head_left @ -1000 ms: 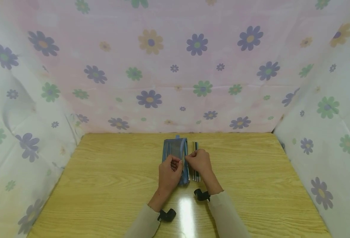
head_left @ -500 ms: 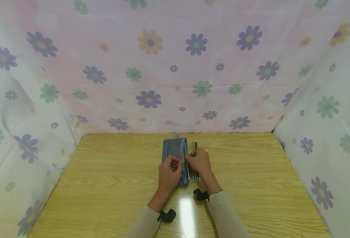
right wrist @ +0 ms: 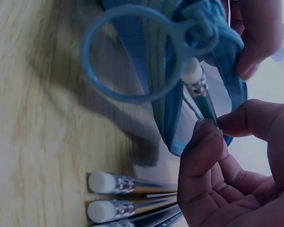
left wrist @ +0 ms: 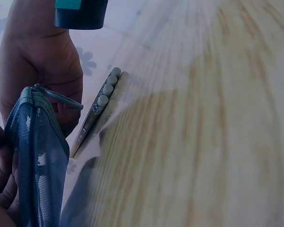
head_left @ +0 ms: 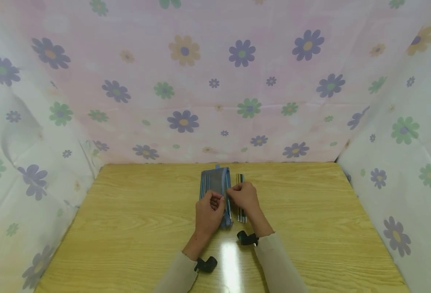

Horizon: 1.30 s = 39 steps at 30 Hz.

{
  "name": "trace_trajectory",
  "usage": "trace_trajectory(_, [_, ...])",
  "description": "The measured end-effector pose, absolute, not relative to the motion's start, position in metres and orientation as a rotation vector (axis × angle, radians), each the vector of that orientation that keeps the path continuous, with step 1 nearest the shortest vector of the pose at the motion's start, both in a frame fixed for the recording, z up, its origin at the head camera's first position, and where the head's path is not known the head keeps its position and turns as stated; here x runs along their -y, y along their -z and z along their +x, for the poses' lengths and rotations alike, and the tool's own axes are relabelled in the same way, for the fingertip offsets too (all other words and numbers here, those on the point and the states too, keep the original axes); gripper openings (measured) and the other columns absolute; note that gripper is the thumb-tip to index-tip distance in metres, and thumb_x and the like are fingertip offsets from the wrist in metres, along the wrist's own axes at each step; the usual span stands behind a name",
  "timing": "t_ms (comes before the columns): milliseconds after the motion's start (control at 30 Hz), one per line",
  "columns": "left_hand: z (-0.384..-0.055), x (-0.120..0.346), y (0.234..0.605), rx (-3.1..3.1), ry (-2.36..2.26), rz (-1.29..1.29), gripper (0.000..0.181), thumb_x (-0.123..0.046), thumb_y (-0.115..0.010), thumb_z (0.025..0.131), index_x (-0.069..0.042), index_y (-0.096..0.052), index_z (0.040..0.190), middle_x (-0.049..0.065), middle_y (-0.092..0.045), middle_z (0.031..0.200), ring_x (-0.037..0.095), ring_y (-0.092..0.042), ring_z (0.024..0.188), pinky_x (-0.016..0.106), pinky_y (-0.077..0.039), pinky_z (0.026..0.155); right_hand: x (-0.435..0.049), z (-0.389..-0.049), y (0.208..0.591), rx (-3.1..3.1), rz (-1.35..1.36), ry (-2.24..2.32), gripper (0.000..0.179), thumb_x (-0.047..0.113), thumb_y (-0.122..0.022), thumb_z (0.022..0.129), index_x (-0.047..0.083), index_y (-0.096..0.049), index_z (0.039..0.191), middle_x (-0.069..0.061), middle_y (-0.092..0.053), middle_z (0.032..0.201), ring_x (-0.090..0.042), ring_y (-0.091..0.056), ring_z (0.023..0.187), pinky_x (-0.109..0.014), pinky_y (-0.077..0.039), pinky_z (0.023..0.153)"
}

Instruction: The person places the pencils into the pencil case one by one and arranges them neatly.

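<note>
A blue mesh pencil case [head_left: 217, 177] with a zipper lies on the table, its zipped side gaping in the right wrist view. My left hand [head_left: 208, 215] pinches the edge of that opening. With thumb and index finger my right hand [right wrist: 246, 165] pinches a dark green pencil [right wrist: 204, 103] with a white eraser, its eraser end inside the opening. A round light-blue zipper pull [right wrist: 87, 56] hangs from the case. Long thin sticks show through the mesh on the case's left side. Several pencils [left wrist: 102, 100] lie in a row just right of the case, partly hidden by my right hand.
The wood-grain table [head_left: 134, 228] runs back to a flowered cloth [head_left: 215, 93], which also hangs at both sides. A black wrist camera [head_left: 206, 265] is worn on the left wrist, another black wrist camera [head_left: 247, 238] on the right.
My right hand has shifted very slightly left, toward the case, and the case's right edge has moved a little left as well. My left hand keeps its grip on the edge.
</note>
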State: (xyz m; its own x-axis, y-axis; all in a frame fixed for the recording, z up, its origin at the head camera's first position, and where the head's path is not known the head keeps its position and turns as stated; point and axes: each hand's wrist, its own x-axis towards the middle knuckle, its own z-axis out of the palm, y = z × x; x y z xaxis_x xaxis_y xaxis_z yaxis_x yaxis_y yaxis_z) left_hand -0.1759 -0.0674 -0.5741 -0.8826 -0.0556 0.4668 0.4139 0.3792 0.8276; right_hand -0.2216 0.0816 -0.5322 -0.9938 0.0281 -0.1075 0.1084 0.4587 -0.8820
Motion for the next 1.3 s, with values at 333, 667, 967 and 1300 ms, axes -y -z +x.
trace_trajectory(333, [-0.1756,0.0689,0.5752,2.235,1.525,-0.305,0.005,-0.009,-0.071,0.1,-0.011,-0.068,0.097,-0.001,-0.068,0.08,0.007,-0.063,0.066,0.025,-0.056,0.058,-0.0844,-0.2228,0.531,-2.485,0.124,1.693,0.022,0.016,-0.074,0.096,-0.005,-0.08,0.096,-0.013,-0.076,0.077,-0.024,-0.073,0.066,-0.038,-0.062,0.063])
trace_trajectory(667, [-0.1746,0.0681,0.5736,2.224,1.513,-0.307,0.006,-0.007,-0.07,0.1,-0.01,-0.067,0.097,-0.002,-0.067,0.079,0.006,-0.062,0.065,0.025,-0.055,0.057,-0.0782,-0.2221,0.5384,-2.54,0.112,1.666,0.018,0.014,-0.072,0.092,-0.003,-0.079,0.092,-0.01,-0.075,0.076,-0.018,-0.071,0.06,-0.033,-0.06,0.056])
trace_trajectory(967, [-0.1743,0.0667,0.5747,2.22,1.515,-0.3,0.006,-0.008,-0.07,0.1,-0.012,-0.068,0.096,-0.003,-0.068,0.079,0.006,-0.063,0.065,0.025,-0.056,0.057,-0.0776,-0.2181,0.5383,-2.597,0.081,1.623,0.017,0.013,-0.073,0.089,-0.002,-0.08,0.085,-0.01,-0.075,0.074,-0.017,-0.068,0.056,-0.033,-0.058,0.054])
trace_trajectory(1300, [-0.1752,0.0669,0.5721,2.216,1.54,-0.297,0.005,-0.009,-0.07,0.1,-0.011,-0.068,0.097,-0.002,-0.068,0.079,0.007,-0.064,0.065,0.026,-0.056,0.057,-0.0786,-0.2201,0.5386,-2.6,0.039,1.619,0.016,0.013,-0.073,0.089,-0.001,-0.079,0.09,-0.009,-0.074,0.078,-0.017,-0.068,0.059,-0.033,-0.058,0.055])
